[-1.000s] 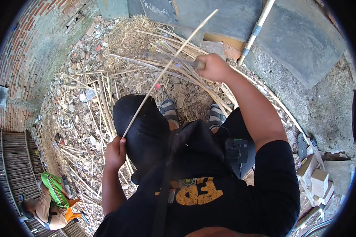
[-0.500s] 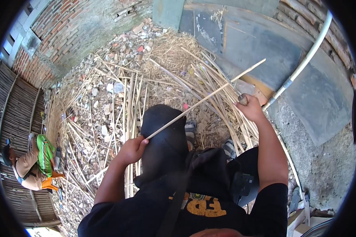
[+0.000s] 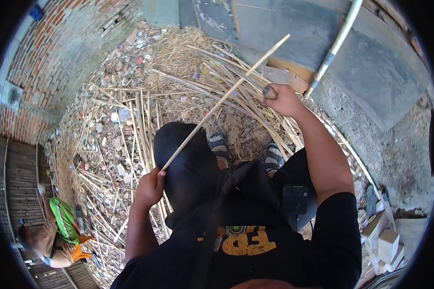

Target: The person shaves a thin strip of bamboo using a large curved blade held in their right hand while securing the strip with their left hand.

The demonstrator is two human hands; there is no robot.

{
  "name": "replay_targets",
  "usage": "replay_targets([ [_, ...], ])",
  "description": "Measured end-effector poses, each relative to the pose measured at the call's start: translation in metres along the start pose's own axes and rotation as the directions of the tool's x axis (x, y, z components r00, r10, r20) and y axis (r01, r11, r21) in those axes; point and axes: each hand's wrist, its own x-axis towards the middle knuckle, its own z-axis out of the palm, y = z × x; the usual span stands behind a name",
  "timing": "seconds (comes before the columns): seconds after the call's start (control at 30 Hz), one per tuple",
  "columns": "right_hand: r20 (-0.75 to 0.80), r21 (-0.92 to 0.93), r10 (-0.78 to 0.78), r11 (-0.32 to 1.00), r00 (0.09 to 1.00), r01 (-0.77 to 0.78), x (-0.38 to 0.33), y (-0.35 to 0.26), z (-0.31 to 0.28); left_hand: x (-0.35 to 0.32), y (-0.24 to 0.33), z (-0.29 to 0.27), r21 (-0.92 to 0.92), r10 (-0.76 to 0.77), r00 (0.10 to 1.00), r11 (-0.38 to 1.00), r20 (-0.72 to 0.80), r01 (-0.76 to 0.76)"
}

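My left hand [image 3: 149,189] is closed on the lower end of a long pale bamboo strip [image 3: 225,98]. The strip slants up to the right, over my black-covered left knee [image 3: 182,147], and its far end rises free. To the right, my right hand [image 3: 285,100] is wrapped round the rounded wooden handle [image 3: 270,92] of a tool, apart from the strip. I cannot make out the tool's blade or head. Beyond and below my hands lies a loose pile of split bamboo strips [image 3: 248,103].
More strips [image 3: 141,127] lie on rubble-strewn ground left of my knee. Dry straw [image 3: 178,50] is heaped farther off. A pale pipe [image 3: 333,50] leans by grey panels [image 3: 284,29] at the right. Another person in green shorts [image 3: 65,219] sits at the far left, near a bamboo wall.
The view has shifted, so the surroundings sit lower at the left and farther left. The strip now stands at a steeper slant. Both hands keep their holds.
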Motion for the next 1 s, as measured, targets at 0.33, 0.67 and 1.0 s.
replay_targets([
  [0.33, 0.009, -0.059, -0.001, 0.998, 1.000, 0.001, -0.004, -0.006, -0.001, 0.002, 0.005, -0.002, 0.028, 0.041, 0.999, 0.999, -0.022, -0.041],
  [0.67, -0.001, -0.041, -0.027, 0.999, 1.000, 0.027, -0.003, -0.002, -0.002, 0.002, 0.000, 0.002, 0.032, 0.038, 0.999, 0.999, -0.033, -0.037],
  [1.0, -0.061, -0.038, -0.106, 0.994, 0.993, 0.104, -0.004, -0.001, 0.000, 0.004, -0.006, 0.005, -0.019, 0.057, 0.998, 0.998, -0.039, -0.058],
])
